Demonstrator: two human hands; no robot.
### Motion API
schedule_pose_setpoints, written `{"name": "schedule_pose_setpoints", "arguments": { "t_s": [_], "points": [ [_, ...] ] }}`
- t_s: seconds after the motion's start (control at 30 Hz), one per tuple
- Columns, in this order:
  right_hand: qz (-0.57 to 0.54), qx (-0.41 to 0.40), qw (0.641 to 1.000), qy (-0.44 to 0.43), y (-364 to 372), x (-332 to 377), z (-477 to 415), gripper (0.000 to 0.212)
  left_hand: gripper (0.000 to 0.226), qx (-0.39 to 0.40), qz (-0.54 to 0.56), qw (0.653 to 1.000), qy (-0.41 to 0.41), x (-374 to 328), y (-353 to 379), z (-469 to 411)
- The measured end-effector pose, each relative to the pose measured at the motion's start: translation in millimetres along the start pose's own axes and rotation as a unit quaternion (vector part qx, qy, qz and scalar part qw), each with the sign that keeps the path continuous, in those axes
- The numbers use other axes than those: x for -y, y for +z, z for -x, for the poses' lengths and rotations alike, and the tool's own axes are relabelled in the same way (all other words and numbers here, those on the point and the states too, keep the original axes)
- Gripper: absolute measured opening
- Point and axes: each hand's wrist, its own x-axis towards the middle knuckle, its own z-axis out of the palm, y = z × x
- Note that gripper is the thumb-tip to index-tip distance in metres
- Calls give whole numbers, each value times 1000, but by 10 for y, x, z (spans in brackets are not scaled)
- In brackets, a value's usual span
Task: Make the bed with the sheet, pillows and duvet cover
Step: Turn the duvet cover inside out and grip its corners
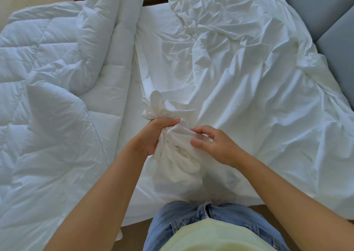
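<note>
White crumpled cotton duvet cover sprawls over the bed's right half, reaching the padded grey headboard at that end. Its gathered end comes to the near edge, where I stand. My left hand is clenched round that bunch, with a tuft sticking out beyond the fist. My right hand pinches a fold of the same cloth just beside it, thumb and fingertips curled. The fabric is creased all over. A strip of flat white sheet lies bare down the bed's middle, the only open room. A puffy white quilted duvet fills the left half and spills over the near edge. My blue jeans are at that edge, above brown floor.
</note>
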Motion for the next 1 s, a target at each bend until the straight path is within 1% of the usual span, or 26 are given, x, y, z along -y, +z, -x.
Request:
{"name": "schedule_pose_setpoints", "arguments": {
  "t_s": [0.03,0.1,0.17,0.23,0.3,0.33,0.37,0.4,0.43,0.47,0.5,0.53,0.6,0.7,0.77,0.83,0.87,0.93,1.0],
  "points": [
    [21,-17,999,-19,18,-27,12,19,27,9,-2,1000,-12,-4,21,-3],
    [59,-84,992,-79,56,-37,-1,8,28,35,-21,999,-33,-19,67,-8],
    [93,-132,978,-133,52,13,-25,7,31,58,-56,995,-56,-42,111,-11],
    [99,-187,964,-158,-33,98,-50,7,39,54,-119,988,-88,-81,128,-3],
    [100,-227,950,-188,-140,236,-76,8,50,47,-222,963,-145,-119,122,25],
    [100,-221,949,-203,-162,311,-92,8,51,53,-263,948,-170,-133,125,42],
    [91,-202,952,-213,-154,384,-109,8,47,52,-285,941,-174,-139,132,46],
    [69,-177,959,-209,-123,454,-127,9,40,39,-288,945,-152,-139,138,35],
    [36,-152,968,-194,-92,523,-146,9,31,20,-274,955,-107,-133,149,12],
    [3,-131,976,-176,-70,588,-170,10,24,2,-251,967,-51,-127,164,-4],
    [-23,-116,979,-164,-61,652,-194,11,22,-11,-223,975,1,-116,184,-7],
    [-35,-108,981,-160,-74,711,-218,12,26,-23,-191,981,36,-97,198,-9],
    [-42,-101,981,-162,-143,808,-270,14,38,-42,-114,989,81,-48,203,-7],
    [-30,-89,982,-162,-197,887,-304,17,41,-18,-16,991,135,-32,223,-34],
    [-1,-81,984,-160,-175,927,-333,14,36,18,-2,992,127,-69,293,-73],
    [21,-91,983,-161,-181,960,-376,13,29,50,-22,993,108,-100,364,-109],
    [24,-99,982,-160,-203,976,-393,13,27,52,-34,993,97,-116,381,-120],
    [20,-110,981,-160,-256,989,-420,14,30,43,-65,994,74,-162,378,-123],
    [20,-118,979,-164,-276,982,-430,15,31,25,-130,990,50,-217,354,-113]
  ]
}}
